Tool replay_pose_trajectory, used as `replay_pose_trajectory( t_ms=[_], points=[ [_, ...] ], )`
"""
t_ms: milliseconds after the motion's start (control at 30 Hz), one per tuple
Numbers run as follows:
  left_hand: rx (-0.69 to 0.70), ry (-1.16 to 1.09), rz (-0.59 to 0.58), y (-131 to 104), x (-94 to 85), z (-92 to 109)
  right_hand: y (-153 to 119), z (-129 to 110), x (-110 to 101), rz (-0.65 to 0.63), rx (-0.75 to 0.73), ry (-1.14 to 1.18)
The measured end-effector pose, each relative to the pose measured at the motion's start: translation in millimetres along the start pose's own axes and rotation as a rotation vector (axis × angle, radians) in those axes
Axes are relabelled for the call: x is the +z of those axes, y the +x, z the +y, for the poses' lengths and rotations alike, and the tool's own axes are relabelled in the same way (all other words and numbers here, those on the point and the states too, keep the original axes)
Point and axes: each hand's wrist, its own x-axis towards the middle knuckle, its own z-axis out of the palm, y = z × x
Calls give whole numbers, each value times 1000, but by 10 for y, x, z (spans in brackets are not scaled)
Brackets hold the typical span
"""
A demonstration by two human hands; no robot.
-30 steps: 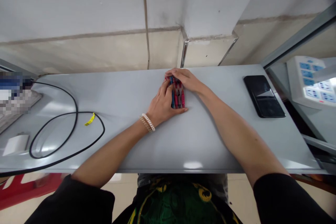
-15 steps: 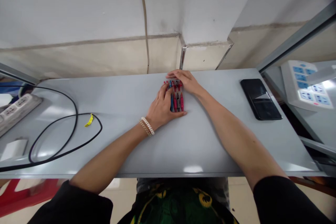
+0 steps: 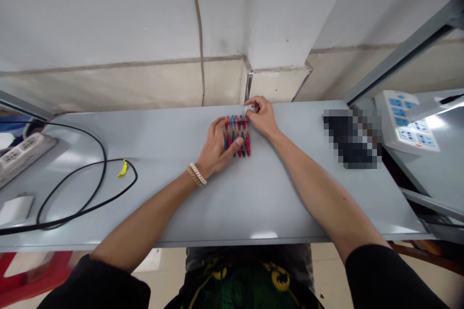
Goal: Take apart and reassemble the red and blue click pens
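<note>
Several pens (image 3: pixel 238 136) in red, blue and black lie side by side in a row on the grey table, their tips and ends pointing toward and away from me. My left hand (image 3: pixel 217 147) rests at the left side of the row, fingers apart, its thumb reaching over the lower part of the pens. At the top right corner of the row is my right hand (image 3: pixel 263 118), its fingers bent and the thumb near the end of the rightmost red pen. Whether the right fingertips pinch anything is too small to tell.
A black looped cable (image 3: pixel 105 154) with a yellow tag (image 3: pixel 122 168), a power strip (image 3: pixel 27 149) and a white adapter (image 3: pixel 16 208) are at the left. On the right lie a dark pixelated object (image 3: pixel 350 140) and a white socket block (image 3: pixel 409 120). A wall stands behind the table (image 3: pixel 232 203).
My left hand has shifted left and uncovered more of the pens. The right hand's fingers have curled and drawn back from over the row's top. The view has shifted slightly.
</note>
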Motion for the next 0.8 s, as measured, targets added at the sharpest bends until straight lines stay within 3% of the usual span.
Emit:
replay_pose_trajectory(
  t_ms=[233, 333, 567, 800],
  points=[
    [-197, -131, 239, 42, -87, 35, -187, -150, -106, -61, 173, 73],
    [-229, -168, 316, 60, -83, 27, -340, -201, -189, -136, 170, 75],
    [-247, -212, 396, 95, -71, -21, -735, -273, -390, -226, 145, 106],
    [-238, -268, 421, 92, -58, -12, -797, -315, -436, -290, 151, 165]
  ],
)
